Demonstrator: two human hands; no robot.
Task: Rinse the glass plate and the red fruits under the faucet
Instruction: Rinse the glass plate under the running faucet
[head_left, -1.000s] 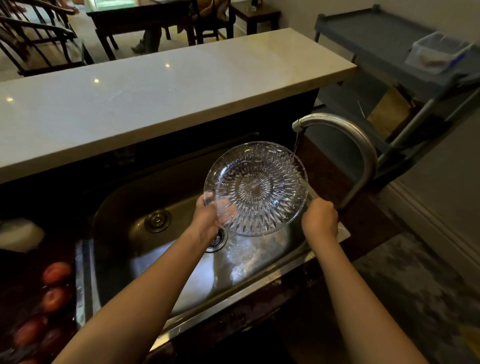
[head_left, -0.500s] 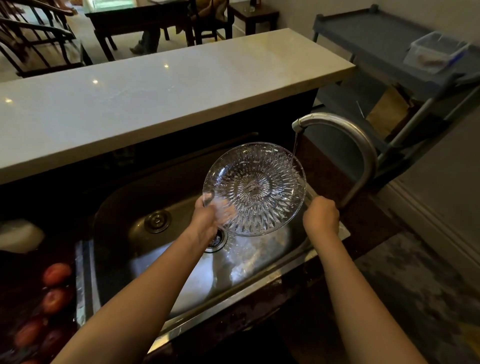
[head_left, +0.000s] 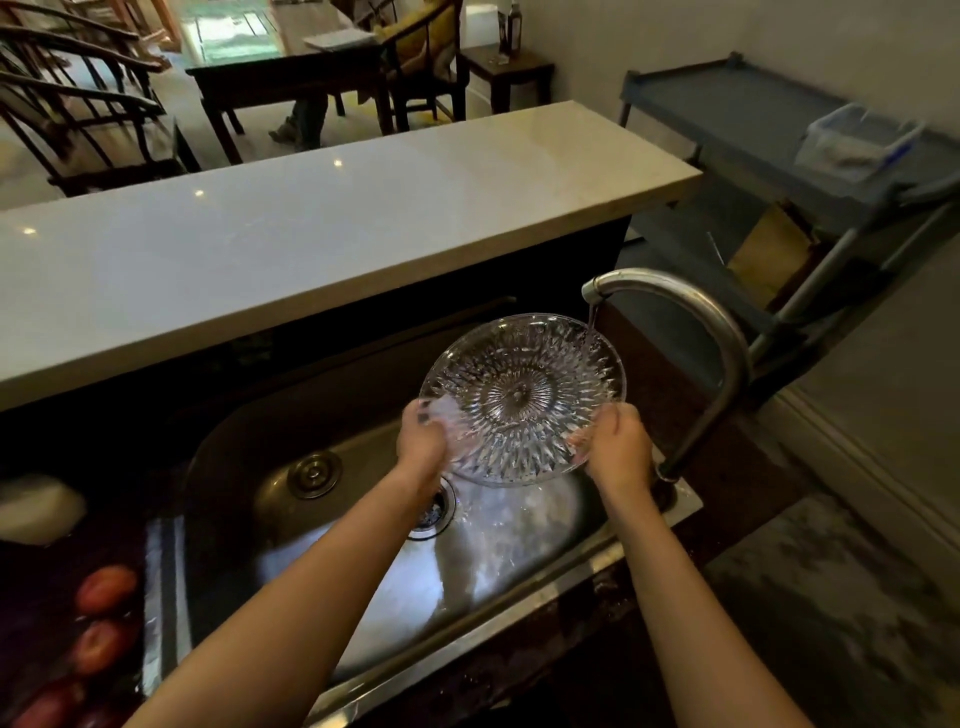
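Observation:
The cut-glass plate (head_left: 522, 397) is tilted over the steel sink (head_left: 249, 452), and a thin stream from the curved faucet (head_left: 691, 317) lands on its far right rim. My left hand (head_left: 423, 447) grips the plate's near left edge. My right hand (head_left: 618, 449) grips its near right edge, fingers curled over the rim. Several red fruits (head_left: 104, 590) lie on the dark counter at the lower left, apart from both hands.
A pale raised bar counter (head_left: 311, 234) runs behind the sink. A white object (head_left: 39, 509) sits on the dark counter at left. A grey cart (head_left: 779, 135) with a clear container stands at right. Chairs and a table stand beyond.
My right hand left the spot by the faucet base and took hold of the plate's right edge. The plate now sits lower and flatter under the stream.

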